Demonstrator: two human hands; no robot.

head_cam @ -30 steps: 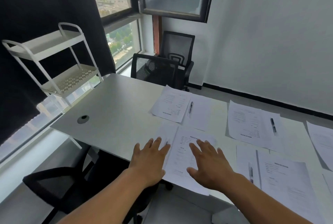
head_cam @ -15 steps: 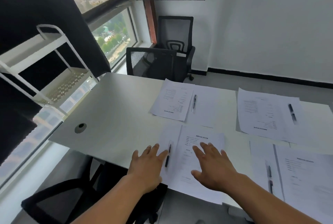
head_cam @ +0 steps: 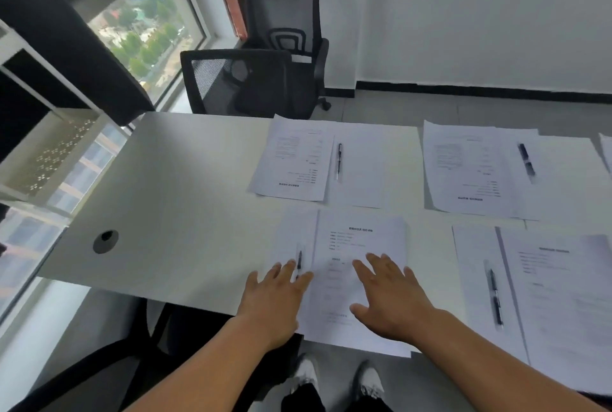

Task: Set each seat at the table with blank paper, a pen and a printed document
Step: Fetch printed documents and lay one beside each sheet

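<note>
At the near table edge a printed document (head_cam: pixel 361 246) lies beside a blank sheet (head_cam: pixel 291 229), and a black pen (head_cam: pixel 299 261) lies on that sheet. My left hand (head_cam: pixel 275 299) rests flat on the blank sheet, fingers straight, fingertips beside the pen. Flat on the lower half of the printed document lies my right hand (head_cam: pixel 390 295), fingers spread. Three more sets of paper, document and pen lie on the white table (head_cam: pixel 172 199): across at the far edge (head_cam: pixel 298 160), far right (head_cam: pixel 473 166), and near right (head_cam: pixel 556 285).
Two black mesh chairs (head_cam: pixel 245 80) stand beyond the far table edge by the window. A white trolley shelf (head_cam: pixel 49 150) stands at the left. A round cable hole (head_cam: pixel 105 241) sits in the table's left part. A black chair (head_cam: pixel 99 368) is below the near edge.
The camera has tilted down and nearer. Both hands stay flat on the near set of papers; the pen beside my left fingers has come into sight from under them.
</note>
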